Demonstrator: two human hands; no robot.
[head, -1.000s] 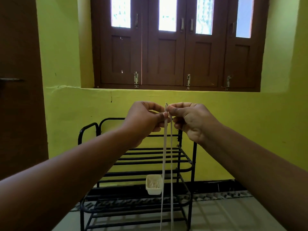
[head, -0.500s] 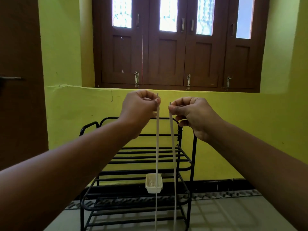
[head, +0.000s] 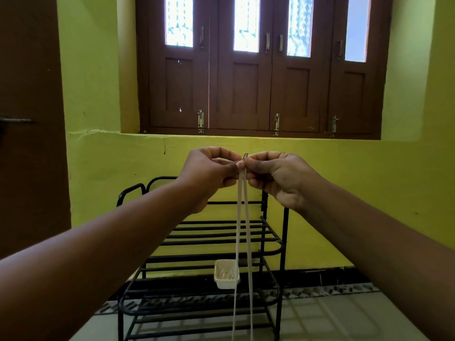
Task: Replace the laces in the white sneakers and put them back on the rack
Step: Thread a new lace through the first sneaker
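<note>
Overhead-high, a white lace (head: pixel 242 217) hangs doubled in front of a person, its two tips standing side by side just above the fingers at the centre of the head view. Both strands drop straight toward 6 o'clock and run out of the bottom edge, so whatever they lead down to is unseen; no sneaker shows anywhere in view. The left hand (head: pixel 209 172) pinches one strand between thumb and forefinger, the right hand (head: pixel 278 177) pinches the other the same way, and the two hands touch at the fingertips, apparently matching the ends for equal length.

Beyond the hands, at 6 o'clock, a black metal shoe rack (head: pixel 270 247) stands against a yellow-green wall (head: pixel 110 168); a small white tub (head: pixel 226 278) sits on one of its middle shelves, partly crossed by the lace. Brown wooden window shutters (head: pixel 246 89) fill 12 o'clock, and a dark door (head: pixel 27 119) closes off 9 o'clock.

The risk from here looks slight but real: a pinch this light could let one strand slide, leaving the ends uneven and the lacing lopsided, and the slack hanging out of sight could catch on a rack bar as the hands come down.
</note>
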